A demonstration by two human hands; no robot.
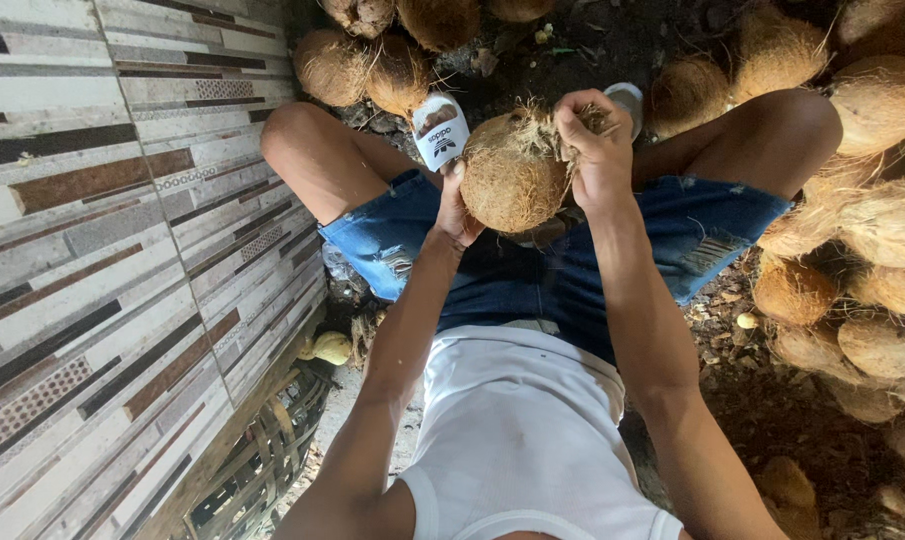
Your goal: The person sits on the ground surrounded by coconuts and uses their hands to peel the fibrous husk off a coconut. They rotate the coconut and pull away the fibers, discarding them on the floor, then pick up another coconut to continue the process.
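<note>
I sit with knees apart, in blue denim shorts and a white shirt. A brown, fibrous coconut [512, 175] is held above my lap. My left hand [455, 212] cups it from below and behind on its left side. My right hand [594, 140] grips a tuft of husk fibre at the coconut's top right edge. My feet in white slide sandals [439, 131] rest on the dark ground beyond the coconut.
Piles of husked coconuts lie at the right [872, 220] and at the top [372, 65]. A tiled wall [102, 250] stands close on my left. A woven basket [262, 460] and a yellowish fruit [330, 347] sit by the wall's base.
</note>
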